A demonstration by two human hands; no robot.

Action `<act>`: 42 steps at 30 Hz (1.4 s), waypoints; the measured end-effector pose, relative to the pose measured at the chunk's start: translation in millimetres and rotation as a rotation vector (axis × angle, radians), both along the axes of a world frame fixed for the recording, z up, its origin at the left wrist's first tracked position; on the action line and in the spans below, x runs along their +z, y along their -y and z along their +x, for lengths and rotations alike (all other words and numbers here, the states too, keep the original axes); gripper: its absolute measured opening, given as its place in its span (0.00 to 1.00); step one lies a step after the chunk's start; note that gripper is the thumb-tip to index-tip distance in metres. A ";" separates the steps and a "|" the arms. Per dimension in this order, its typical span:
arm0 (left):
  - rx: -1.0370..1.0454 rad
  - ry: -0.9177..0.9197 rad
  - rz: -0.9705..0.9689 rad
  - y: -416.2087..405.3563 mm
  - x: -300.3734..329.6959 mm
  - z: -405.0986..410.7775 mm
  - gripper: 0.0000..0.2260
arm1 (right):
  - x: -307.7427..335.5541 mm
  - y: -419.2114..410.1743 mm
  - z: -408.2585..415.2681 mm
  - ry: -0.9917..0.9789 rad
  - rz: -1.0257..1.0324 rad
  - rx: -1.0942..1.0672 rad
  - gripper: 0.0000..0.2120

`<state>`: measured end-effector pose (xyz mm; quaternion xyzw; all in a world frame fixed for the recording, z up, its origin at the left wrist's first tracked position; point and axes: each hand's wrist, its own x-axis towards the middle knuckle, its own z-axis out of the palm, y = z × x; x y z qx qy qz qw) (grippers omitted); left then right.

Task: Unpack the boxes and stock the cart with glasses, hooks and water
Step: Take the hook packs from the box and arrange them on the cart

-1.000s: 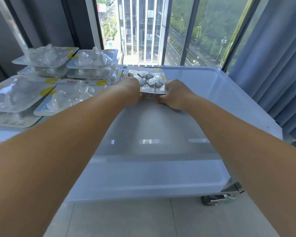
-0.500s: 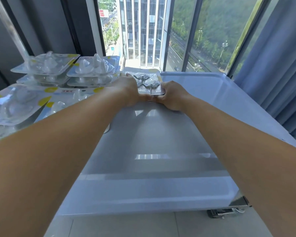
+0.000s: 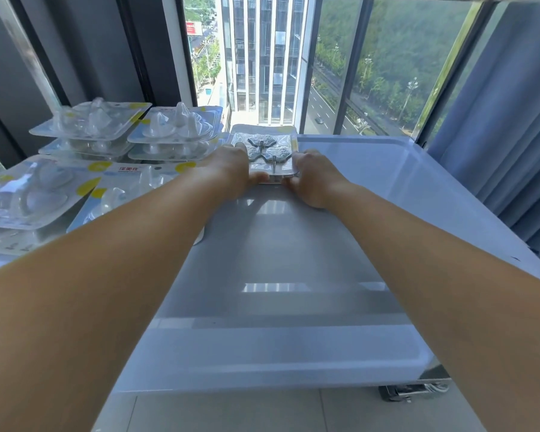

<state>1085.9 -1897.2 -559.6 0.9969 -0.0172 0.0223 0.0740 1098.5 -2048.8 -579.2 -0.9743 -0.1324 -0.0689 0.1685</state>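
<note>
The pack of hooks (image 3: 267, 154) lies flat at the far edge of the cart top (image 3: 293, 244), just right of the stacked blister packs (image 3: 131, 135), with its long axis running near to far, away from the person. Both hands sit at its near end: the left hand (image 3: 228, 169) grips the left edge, fingers curled along it, and the right hand (image 3: 314, 179) grips the near right corner, thumb tucked at the pack's near rim. Each hand touches the pack, so neither is nearer than the other; the pack lies straight ahead, between them. Any next push or squaring-up would likely run along that far-pointing axis, toward the window (image 3: 262, 57).
</note>
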 end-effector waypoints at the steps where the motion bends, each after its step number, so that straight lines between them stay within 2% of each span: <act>1: -0.002 0.006 0.000 -0.9 0.0 -1.6 0.25 | -0.8 -0.6 -1.0 0.020 0.011 -0.011 0.10; 3: -0.017 0.027 0.016 -2.3 0.0 -4.4 0.24 | -2.9 -0.9 -1.6 0.039 0.052 -0.040 0.09; 7: -0.030 0.046 0.039 -2.0 0.7 -7.2 0.22 | -4.6 -2.7 -1.3 0.016 0.039 -0.055 0.12; 13: -0.016 0.067 0.043 3.0 1.3 -7.5 0.22 | -1.7 -5.5 -0.3 -0.013 -0.041 -0.056 0.23; 16: -0.002 0.065 0.027 2.5 3.8 -12.1 0.20 | 1.4 -8.1 -11.2 0.020 -0.026 -0.111 0.19; 18: 0.014 0.062 0.068 5.2 7.0 -24.9 0.16 | 9.8 -13.7 -33.0 0.091 -0.056 -0.161 0.14; 20: 0.022 0.071 0.144 10.5 12.1 -51.2 0.15 | 19.1 -20.9 -63.9 0.201 -0.060 -0.154 0.12; 22: 0.023 0.090 0.165 13.4 16.3 -92.4 0.14 | 25.4 -25.4 -104.6 0.230 -0.071 -0.111 0.11; 25: -0.051 0.208 0.115 7.3 12.2 -162.7 0.11 | 14.0 -21.4 -165.1 0.194 -0.063 -0.052 0.13; 30: -0.105 0.368 -0.058 -9.5 8.4 -231.8 0.17 | 8.2 -28.5 -238.8 0.285 0.061 -0.012 0.12; 36: -0.040 0.082 -0.022 -34.2 83.3 -320.7 0.17 | 97.8 -45.4 -318.1 0.147 0.121 0.154 0.12; 42: 0.181 -0.008 -0.136 -81.9 220.4 -388.4 0.19 | 234.0 -101.9 -358.0 0.068 0.090 0.359 0.12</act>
